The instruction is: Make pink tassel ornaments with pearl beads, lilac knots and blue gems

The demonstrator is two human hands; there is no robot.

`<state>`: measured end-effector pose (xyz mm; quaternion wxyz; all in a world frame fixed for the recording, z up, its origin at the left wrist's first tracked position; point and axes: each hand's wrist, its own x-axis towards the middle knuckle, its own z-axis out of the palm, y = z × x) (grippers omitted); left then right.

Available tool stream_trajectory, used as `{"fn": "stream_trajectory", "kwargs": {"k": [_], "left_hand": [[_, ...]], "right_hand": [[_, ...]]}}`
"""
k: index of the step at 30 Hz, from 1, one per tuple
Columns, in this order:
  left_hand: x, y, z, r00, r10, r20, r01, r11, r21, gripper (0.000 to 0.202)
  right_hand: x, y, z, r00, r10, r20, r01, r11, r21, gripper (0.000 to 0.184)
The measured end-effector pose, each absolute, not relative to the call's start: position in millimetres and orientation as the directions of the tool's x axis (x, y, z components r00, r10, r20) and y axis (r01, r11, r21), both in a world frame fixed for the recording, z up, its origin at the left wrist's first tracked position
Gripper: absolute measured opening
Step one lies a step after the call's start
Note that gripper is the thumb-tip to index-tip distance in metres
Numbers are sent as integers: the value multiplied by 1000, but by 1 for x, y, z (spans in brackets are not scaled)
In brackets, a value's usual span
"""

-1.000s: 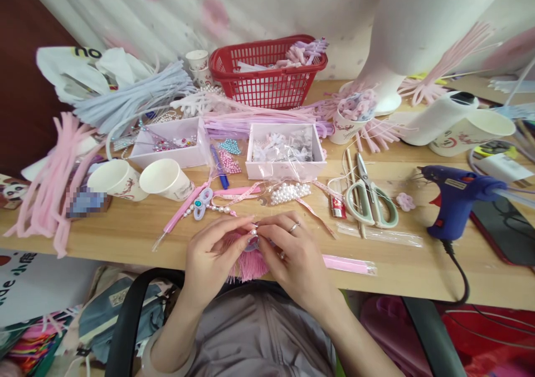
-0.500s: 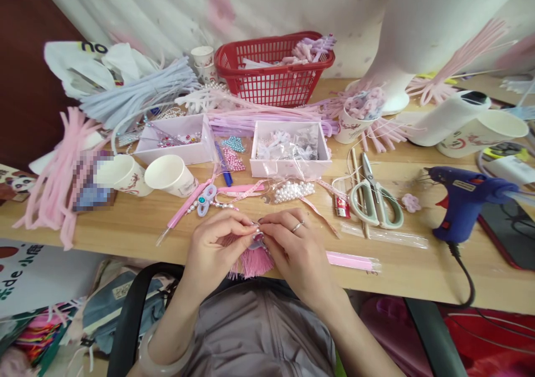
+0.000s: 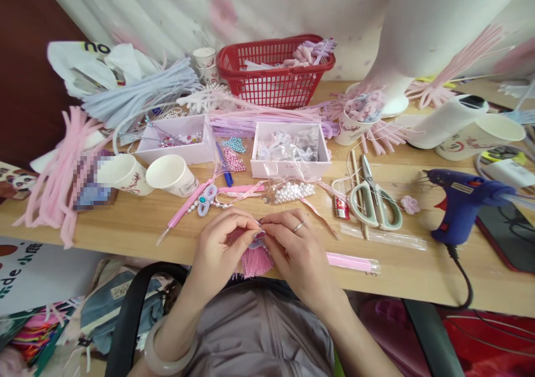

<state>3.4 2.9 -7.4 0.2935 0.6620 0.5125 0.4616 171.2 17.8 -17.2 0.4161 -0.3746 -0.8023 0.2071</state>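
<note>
At the table's front edge, my left hand (image 3: 221,246) and my right hand (image 3: 297,249) meet, both with fingers pinched at the top of a pink tassel ornament (image 3: 256,263). A dark pink gem and a bit of lavender fuzzy trim show between my thumbs. The tassel's fringe hangs below. My fingers hide the small part at the tips. Just beyond my left hand lies a lavender fuzzy flower piece with a turquoise gem (image 3: 207,199) and pearls. A clear bag of white pearls (image 3: 293,192) lies ahead of my right hand.
Scissors (image 3: 375,198) and a blue glue gun (image 3: 463,201) with a trailing cord lie to the right. Two paper cups (image 3: 171,175) stand left. Behind are white boxes (image 3: 290,169), a red basket (image 3: 273,81) and bundles of fuzzy stems (image 3: 137,90).
My left hand has shifted slightly to the right and its fingers have bunched closer. The gem has tilted, and a pearl seen at the fingertips is now covered.
</note>
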Motion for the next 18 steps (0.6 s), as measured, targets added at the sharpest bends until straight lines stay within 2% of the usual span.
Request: {"fn": "stream_trajectory", "kwargs": {"k": [9, 13, 18], "left_hand": [[4, 5, -10, 62, 951, 302, 415, -300, 859, 15], [6, 6, -7, 44, 934, 354, 395, -341, 853, 15], [9, 11, 2, 24, 915, 404, 371, -383, 846, 15]], "right_hand": [[172, 14, -19, -341, 822, 455, 401, 565, -721, 16], [173, 14, -18, -311, 823, 476, 361, 565, -741, 14], [177, 13, -11, -292, 859, 421, 359, 506, -784, 20]]}}
